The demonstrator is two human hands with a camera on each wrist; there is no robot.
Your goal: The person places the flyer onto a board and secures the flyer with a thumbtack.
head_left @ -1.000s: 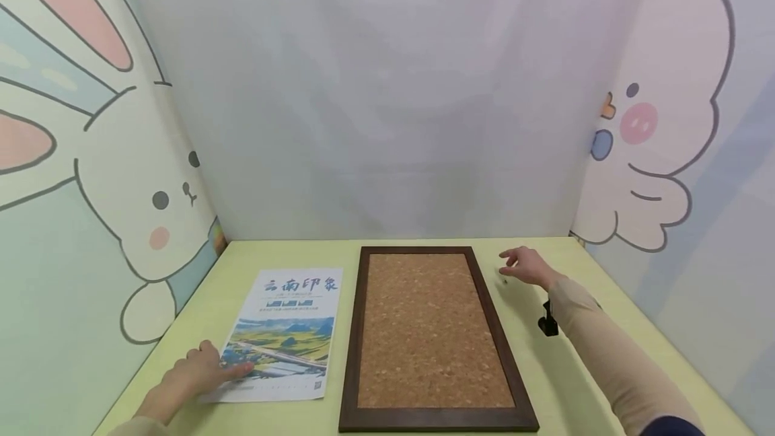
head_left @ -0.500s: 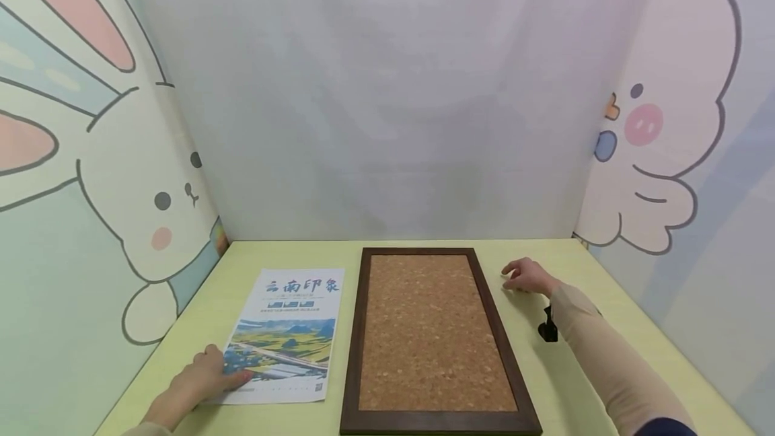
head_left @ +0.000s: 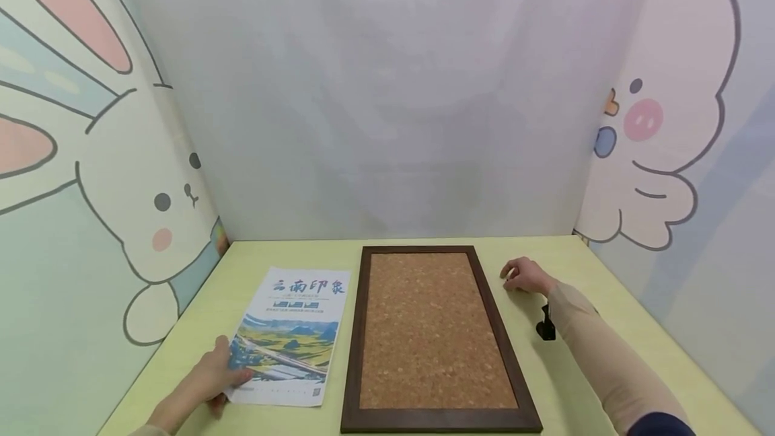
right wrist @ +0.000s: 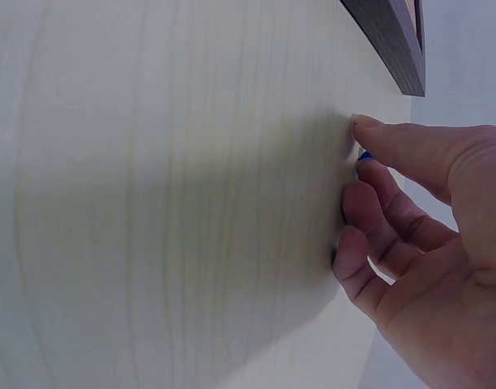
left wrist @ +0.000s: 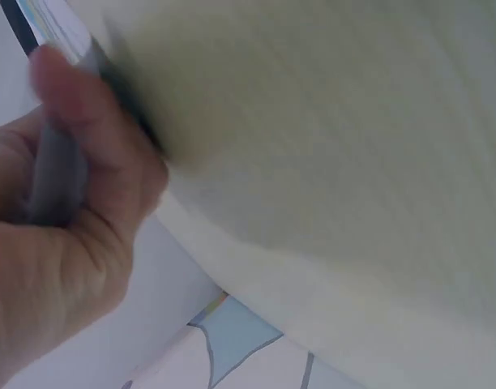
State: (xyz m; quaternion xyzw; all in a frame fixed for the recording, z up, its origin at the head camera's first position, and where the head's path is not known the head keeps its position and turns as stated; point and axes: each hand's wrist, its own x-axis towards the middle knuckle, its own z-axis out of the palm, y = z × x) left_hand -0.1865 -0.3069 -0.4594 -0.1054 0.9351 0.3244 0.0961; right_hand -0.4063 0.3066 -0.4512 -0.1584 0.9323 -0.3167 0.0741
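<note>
A printed poster (head_left: 287, 342) with a landscape picture and blue lettering lies left of a cork board (head_left: 436, 328) in a dark wooden frame. My left hand (head_left: 212, 375) grips its lower left edge, thumb on top and fingers underneath. Up close in the left wrist view, the left hand (left wrist: 86, 178) has the paper curving between thumb and fingers. Right of the board, my right hand (head_left: 525, 276) is low at the tabletop. In the right wrist view the right hand (right wrist: 426, 219) pinches a small blue piece (right wrist: 365, 155) between thumb and forefinger, mostly hidden by them.
A black device (head_left: 547, 327) shows below the right wrist. The pale yellow table (head_left: 290, 252) backs onto a plain grey wall (head_left: 387, 113). Side walls carry a cartoon rabbit (head_left: 139, 214) on the left and a white cartoon character (head_left: 660, 126) on the right.
My left hand has taken hold of the poster's edge, and the poster has shifted slightly right. The right hand has come down to the table, where a small dark thing lay beneath it.
</note>
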